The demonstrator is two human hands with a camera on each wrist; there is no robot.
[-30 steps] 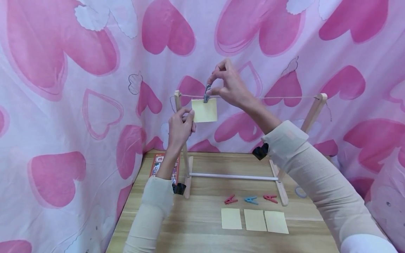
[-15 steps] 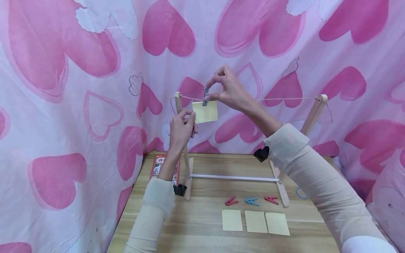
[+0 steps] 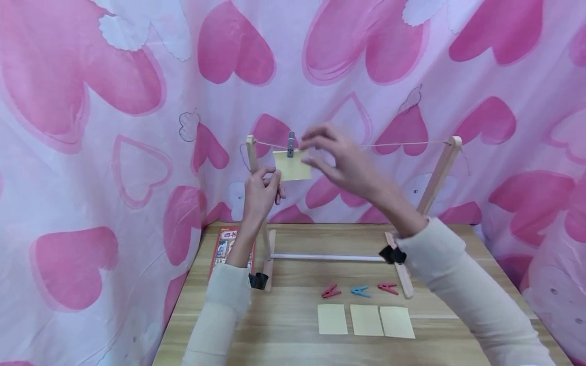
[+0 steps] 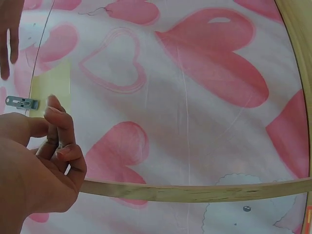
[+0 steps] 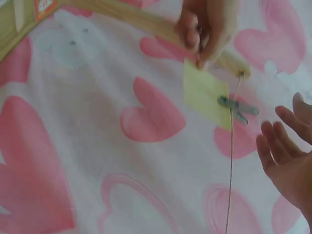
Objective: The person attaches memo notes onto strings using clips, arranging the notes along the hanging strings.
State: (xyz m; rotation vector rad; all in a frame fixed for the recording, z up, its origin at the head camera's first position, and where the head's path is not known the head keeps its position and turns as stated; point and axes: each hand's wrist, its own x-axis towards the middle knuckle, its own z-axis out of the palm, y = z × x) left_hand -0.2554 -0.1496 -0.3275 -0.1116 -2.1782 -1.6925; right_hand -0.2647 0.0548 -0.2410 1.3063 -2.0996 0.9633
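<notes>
A yellow sticky note (image 3: 297, 170) hangs from the string (image 3: 396, 144), held at its top edge by a grey clothespin (image 3: 290, 144). My left hand (image 3: 262, 195) pinches the note's left edge between thumb and fingers, as the right wrist view also shows the note (image 5: 204, 92) there. Just right of the clothespin, my right hand (image 3: 348, 162) has its fingers apart and holds nothing. In the right wrist view this right hand (image 5: 287, 146) is spread beside the clothespin (image 5: 237, 106), with a gap between them.
Wooden posts (image 3: 437, 178) carry the string, with a white rod (image 3: 327, 257) joining their feet. On the table lie a red clothespin (image 3: 331, 291), a blue clothespin (image 3: 360, 291), another red clothespin (image 3: 388, 288) and sticky notes (image 3: 332, 319). A red printed box (image 3: 224, 246) lies at left.
My right hand has let go of the grey clothespin and drawn off to the right and down, fingers spreading. The clothespin now stays on the string and note. My left hand keeps its pinch.
</notes>
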